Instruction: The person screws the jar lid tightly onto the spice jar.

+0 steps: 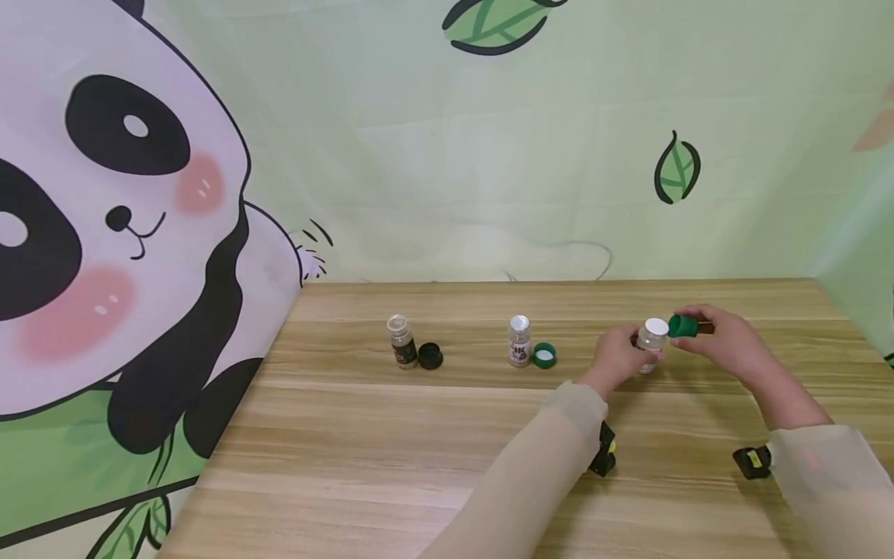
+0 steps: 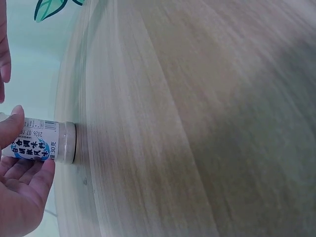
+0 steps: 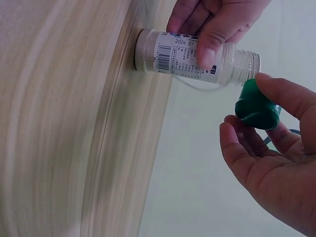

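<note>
On the left of the desk (image 1: 391, 458), the first bottle (image 1: 401, 343) of three stands just beside one black cap (image 1: 430, 356). In the middle, the second bottle (image 1: 519, 341) has one green cap (image 1: 544, 355) at its right. Farther right, the left hand (image 1: 618, 359) has its grip curled round the third bottle (image 1: 654, 334), upright and uncapped; the right hand (image 1: 729, 341) has its grip pinching a second green cap (image 1: 683, 326) near that bottle's mouth.

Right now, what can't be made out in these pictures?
Held bottle, left wrist view: mouth beyond the left edge.
Its label, right wrist view: partly covered by the left hand.
Middle bottle, head view: fine print too small to read.
Table, head view: near side beyond the bottom edge.
</note>
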`<state>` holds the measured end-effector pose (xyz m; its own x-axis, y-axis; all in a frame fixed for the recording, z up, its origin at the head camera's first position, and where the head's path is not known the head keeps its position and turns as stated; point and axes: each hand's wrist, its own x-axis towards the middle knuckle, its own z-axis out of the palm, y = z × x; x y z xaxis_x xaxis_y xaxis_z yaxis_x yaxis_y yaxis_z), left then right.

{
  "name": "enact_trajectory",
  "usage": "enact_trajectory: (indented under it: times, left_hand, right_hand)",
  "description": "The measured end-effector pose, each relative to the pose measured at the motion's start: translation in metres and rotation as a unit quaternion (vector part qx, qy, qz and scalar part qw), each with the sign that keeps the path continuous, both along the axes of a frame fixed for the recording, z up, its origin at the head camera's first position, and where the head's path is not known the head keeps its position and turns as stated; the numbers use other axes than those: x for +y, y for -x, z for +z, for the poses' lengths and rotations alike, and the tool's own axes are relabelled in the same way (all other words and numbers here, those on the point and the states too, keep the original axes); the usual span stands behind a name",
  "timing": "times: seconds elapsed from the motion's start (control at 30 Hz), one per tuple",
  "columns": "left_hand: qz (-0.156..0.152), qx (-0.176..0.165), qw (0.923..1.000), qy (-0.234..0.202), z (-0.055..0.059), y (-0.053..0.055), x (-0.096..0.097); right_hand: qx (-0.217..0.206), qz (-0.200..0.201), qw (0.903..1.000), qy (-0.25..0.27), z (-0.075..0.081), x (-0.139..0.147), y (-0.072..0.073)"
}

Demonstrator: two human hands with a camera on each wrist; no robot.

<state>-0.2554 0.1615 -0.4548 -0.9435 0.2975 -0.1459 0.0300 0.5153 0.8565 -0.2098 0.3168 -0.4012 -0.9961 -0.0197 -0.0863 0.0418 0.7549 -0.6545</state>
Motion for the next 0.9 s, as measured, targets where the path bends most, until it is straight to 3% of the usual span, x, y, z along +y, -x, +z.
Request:
enact_trajectory:
  times: [0.43,0.9]
  left_hand:
    - [-0.002,0.008,0.9999,0.009,0.000,0.001,-0.001]
    - [0.004,0.007,1.0000,0.002,0.002,0.000,0.000]
  right_hand:
    - [0.019,-0.001,0.9996,0.022,-0.001,-0.010,0.002]
    - [0.043,0.008,0.9990,0.004,0.001,-0.018,0.008]
